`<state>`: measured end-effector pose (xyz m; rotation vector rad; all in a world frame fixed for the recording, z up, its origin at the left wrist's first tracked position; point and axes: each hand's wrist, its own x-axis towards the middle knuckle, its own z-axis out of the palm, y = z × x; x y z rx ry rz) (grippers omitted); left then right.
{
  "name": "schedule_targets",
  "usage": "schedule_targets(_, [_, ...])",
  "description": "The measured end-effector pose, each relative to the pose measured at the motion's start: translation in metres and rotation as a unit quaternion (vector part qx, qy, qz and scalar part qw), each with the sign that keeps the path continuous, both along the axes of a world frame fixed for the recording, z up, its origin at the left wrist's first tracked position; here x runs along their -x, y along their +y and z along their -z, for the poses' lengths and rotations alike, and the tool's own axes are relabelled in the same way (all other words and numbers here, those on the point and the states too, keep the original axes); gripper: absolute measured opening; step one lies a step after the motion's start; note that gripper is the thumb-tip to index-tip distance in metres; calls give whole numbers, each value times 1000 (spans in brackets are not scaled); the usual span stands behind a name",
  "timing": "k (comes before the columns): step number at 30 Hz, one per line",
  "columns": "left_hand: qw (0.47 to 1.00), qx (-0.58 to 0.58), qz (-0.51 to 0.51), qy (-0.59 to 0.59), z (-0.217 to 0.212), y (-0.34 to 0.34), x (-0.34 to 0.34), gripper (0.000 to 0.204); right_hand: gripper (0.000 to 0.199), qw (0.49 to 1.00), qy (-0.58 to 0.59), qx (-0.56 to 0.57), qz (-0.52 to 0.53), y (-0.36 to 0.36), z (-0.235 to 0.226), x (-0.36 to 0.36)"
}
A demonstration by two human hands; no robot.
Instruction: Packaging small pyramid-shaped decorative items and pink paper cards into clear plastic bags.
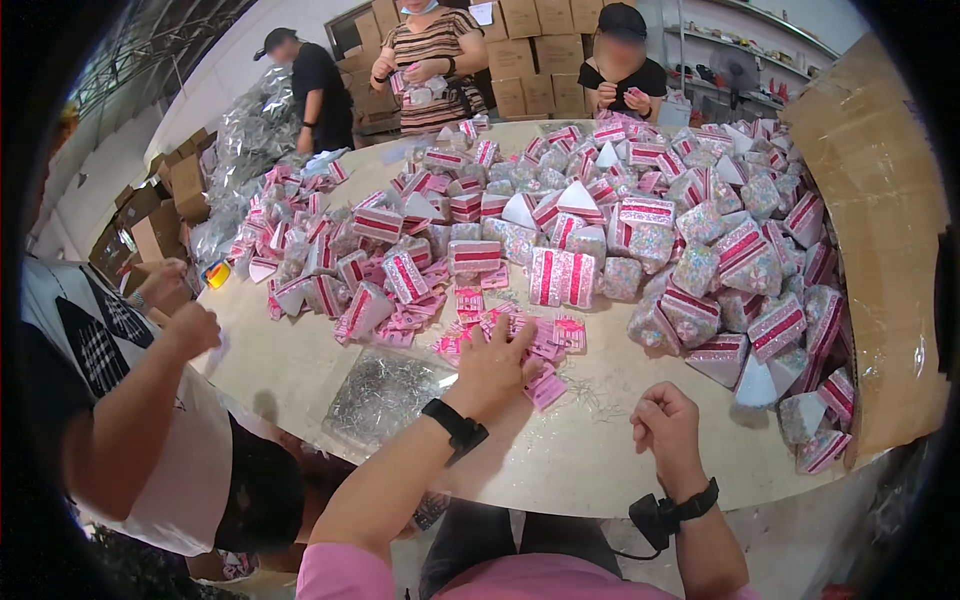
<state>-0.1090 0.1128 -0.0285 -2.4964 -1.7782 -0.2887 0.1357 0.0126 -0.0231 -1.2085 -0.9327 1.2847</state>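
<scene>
My left hand (492, 368) lies with its fingers spread over a loose heap of small pink printed cards (546, 386) on the pale table. Close to that wrist rests a transparent flat tray or bag (385, 392) holding many thin silver wire pieces. My right hand (668, 432) is raised at the table's near side, its fingers curled and pinched together. Whether something small is between those fingertips I cannot make out. Beyond the cards sit glittery cake-slice ornaments (562, 277) with white and deep pink bands. A few loose wires (590, 395) lie between my hands.
A large pile of wrapped cake-slice ornaments (745, 255) covers the table's far and right parts. A cardboard sheet (875, 250) stands along the right edge. A co-worker's hands (185, 315) are close on the left. Three other people work beyond the table, near stacked cartons (540, 60).
</scene>
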Motion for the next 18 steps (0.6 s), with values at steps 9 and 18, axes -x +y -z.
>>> schedule_targets(9, [993,-74,84,-46,-17,5,-38,48,6,1000,-4,-5,0,2,2,0])
schedule_targets(18, [993,-32,102,-59,4,33,-60,22,5,1000,24,1,9,3,7,-3])
